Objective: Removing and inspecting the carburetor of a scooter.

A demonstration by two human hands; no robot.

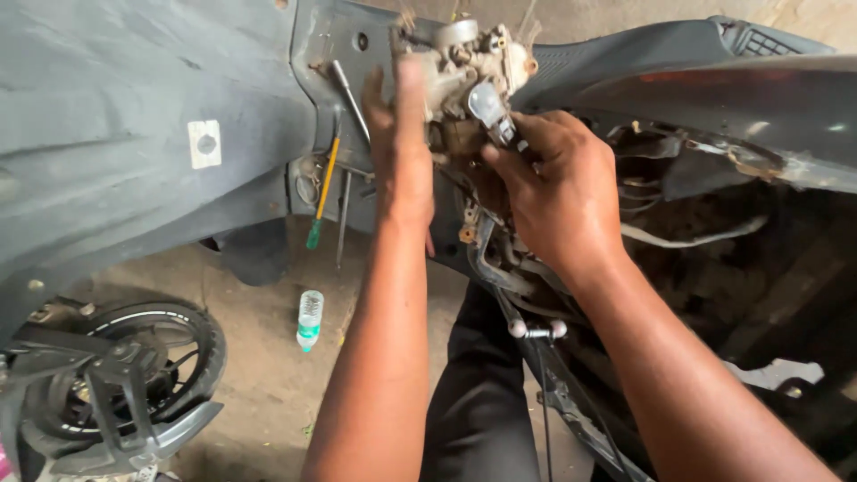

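Both hands up on the carburettor (464, 76), a grimy metal assembly at top centre, held above the open scooter body (714, 232). Left hand (399, 152) is on its left side, fingers fairly straight and pressed flat against the casting, thumb hidden behind it; looks like a steadying hold, how tightly it clamps I cannot tell. Right hand (558, 183) sits just below and right of the carburettor, fingers curled in, fingertips pinching a small grey fitting (489, 107) on its near face. So the carburettor is between the 2 hands, touching both, slightly far of the right wrist.

Around it: grey floorboard panel (134, 134) on the left with 2 tools lying on it, a long metal screwdriver (350, 98) and a yellow-shafted, green-handled screwdriver (321, 192). Plastic bottle (309, 319) on the concrete floor below them. Front wheel (134, 375) near left. Loose cable (687, 239) on the right inside the body.
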